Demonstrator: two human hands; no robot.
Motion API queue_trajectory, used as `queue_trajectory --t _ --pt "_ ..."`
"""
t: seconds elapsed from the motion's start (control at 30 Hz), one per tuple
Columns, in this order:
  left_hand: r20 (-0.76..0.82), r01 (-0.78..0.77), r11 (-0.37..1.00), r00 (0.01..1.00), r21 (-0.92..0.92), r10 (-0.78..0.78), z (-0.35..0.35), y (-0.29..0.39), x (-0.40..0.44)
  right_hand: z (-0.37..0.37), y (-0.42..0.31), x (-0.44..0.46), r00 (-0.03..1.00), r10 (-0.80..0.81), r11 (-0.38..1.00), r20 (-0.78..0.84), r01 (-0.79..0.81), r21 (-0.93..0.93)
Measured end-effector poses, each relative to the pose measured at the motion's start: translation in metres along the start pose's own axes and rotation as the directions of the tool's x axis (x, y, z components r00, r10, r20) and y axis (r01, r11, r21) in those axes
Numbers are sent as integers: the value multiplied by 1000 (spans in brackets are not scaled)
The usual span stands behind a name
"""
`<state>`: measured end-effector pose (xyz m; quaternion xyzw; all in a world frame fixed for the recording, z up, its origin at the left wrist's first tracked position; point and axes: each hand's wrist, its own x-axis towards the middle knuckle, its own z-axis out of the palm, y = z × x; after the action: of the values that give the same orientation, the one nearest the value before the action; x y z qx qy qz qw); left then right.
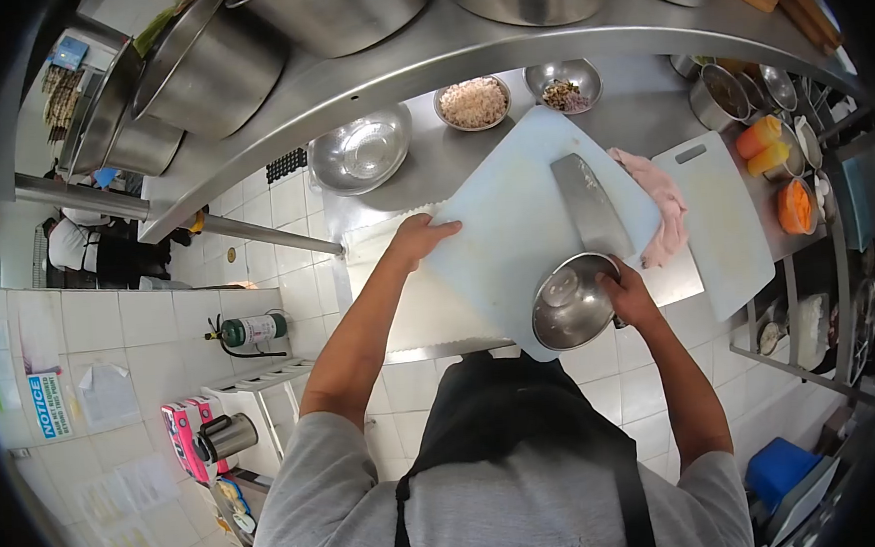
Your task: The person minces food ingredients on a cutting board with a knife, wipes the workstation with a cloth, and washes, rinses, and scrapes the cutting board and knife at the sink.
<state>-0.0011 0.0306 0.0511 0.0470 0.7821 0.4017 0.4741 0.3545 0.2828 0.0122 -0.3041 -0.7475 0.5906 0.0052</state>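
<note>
My left hand [423, 239] grips the left corner of a white cutting board [494, 220], with the thumb on top. The board sits turned diagonally at the counter's front edge, its near corner toward my apron. In my right hand [631, 297] is a steel bowl [572, 305], tilted over the near part of the board. A cleaver-like wide knife [591, 204] lies with its blade on the board. Its handle is mostly hidden behind the bowl and my right hand; I cannot tell whether that hand also touches it. A pink cloth [660, 205] lies along the board's right edge.
Behind the board stand a bowl of chopped pale food [473, 103], a bowl of mixed chopped bits [563, 85] and a wide steel bowl [361, 150]. A second cutting board [720, 216] lies at right, near squeeze bottles [760, 136]. A shelf [396, 80] with large pots overhangs the counter.
</note>
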Motion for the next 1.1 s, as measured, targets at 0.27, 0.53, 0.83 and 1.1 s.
queue_trajectory --t 0.27,0.53,0.83,1.1 --pt "7 -91 991 996 -96 93 1 -13 -2 3 6 -3 998 -28 999 -47 29 19" --pt "186 54 378 928 -924 324 96 -125 -76 -6 2 -17 996 -26 996 -85 33 80" --pt "209 158 245 958 -957 198 162 -108 -78 -41 -30 0 999 35 995 33 -32 -99" --pt "101 0 366 961 -931 257 106 -99 -97 -40 -112 -55 985 171 983 -15 -172 -59"
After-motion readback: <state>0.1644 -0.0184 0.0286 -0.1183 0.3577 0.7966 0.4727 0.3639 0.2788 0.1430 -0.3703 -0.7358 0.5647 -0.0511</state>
